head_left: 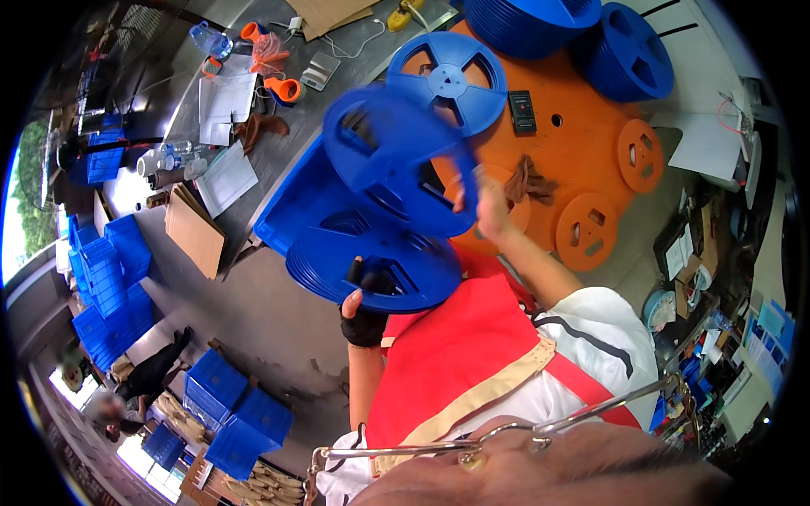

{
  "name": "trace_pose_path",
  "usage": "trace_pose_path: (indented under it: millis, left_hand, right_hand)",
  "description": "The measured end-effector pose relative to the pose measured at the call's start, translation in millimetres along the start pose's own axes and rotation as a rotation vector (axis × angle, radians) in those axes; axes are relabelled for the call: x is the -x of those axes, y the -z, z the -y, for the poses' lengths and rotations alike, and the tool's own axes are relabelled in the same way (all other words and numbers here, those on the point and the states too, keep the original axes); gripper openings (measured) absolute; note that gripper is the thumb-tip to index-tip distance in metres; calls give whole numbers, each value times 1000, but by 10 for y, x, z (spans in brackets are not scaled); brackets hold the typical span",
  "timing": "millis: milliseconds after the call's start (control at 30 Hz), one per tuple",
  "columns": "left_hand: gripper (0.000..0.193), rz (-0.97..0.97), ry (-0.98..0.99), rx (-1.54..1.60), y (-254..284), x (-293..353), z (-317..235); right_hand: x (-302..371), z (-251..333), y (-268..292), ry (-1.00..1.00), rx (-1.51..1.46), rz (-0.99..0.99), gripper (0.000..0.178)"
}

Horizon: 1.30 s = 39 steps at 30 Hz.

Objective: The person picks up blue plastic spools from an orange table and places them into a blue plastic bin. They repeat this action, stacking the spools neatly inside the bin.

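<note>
In the head view, the right hand (pixel 489 209), bare, pinches the right rim of a blurred blue disc (pixel 371 169) between thumb and fingers; this disc tilts up above a blue tub (pixel 283 202) and a stack of blue discs (pixel 325 253), and the blur hides whether it is one flange or a pair; the left hand (pixel 361 316), in a black fingerless glove, grasps the near side of that stack, thumb at the outer edge and fingers apparently through a cut-out, though the wrap underneath is hidden; the stack leans at the near end of the tub, close against the red apron (pixel 464 354); the discs look like moulded plastic, so each is probably light and fairly stiff, with some flex across the thin, windowed face; the glossy surface may slide on its neighbours, and the stack would weigh more and could fan apart if held by one edge; the best holds seem to be the outer rim, or a window edge near the hub with the thumb opposed, while the thin spokes are likelier to bend or crack; beyond the hands, a paler blue reel (pixel 448 80) lies on the far left part of the orange table (pixel 582 135), with a black device (pixel 522 112) just to its right; a brown cloth (pixel 529 181) lies nearer, just right of the right hand, and two orange discs (pixel 585 232) (pixel 640 158) sit along the table's right side.
</note>
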<state>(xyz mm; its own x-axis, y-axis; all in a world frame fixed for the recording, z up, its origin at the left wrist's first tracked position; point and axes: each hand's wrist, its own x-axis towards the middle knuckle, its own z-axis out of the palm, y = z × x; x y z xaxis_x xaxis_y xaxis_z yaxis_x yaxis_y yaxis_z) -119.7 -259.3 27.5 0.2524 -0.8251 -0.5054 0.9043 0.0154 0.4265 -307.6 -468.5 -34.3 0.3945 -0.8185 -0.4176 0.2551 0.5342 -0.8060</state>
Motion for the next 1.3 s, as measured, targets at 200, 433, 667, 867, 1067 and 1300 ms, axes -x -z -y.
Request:
trace_pose_path:
  millis: [200, 433, 667, 867, 1067, 1300]
  left_hand:
    - [59, -29, -94, 30, -29, -112, 206]
    - [31, -311, -305, 121, 59, 57, 106]
    - [29, -545, -295, 119, 132, 358, 111]
    - [27, -536, -284, 144, 185, 427, 132]
    - [29, -393, -238, 189, 117, 296, 102]
    - [31, -266, -168, 187, 40, 211, 54]
  right_hand:
    - [523, -104, -888, 670, 801, 634, 30]
    - [-908, -901, -190, 499, 941, 257, 24]
    - [-1965, -1373, 722, 54, 1708, 34, 65]
    - [-1817, -1084, 578, 212, 1684, -19, 44]
    - [-1264, -373, 345, 724, 896, -243, 31]
    - [-708, 53, 563, -57, -468, -329, 37]
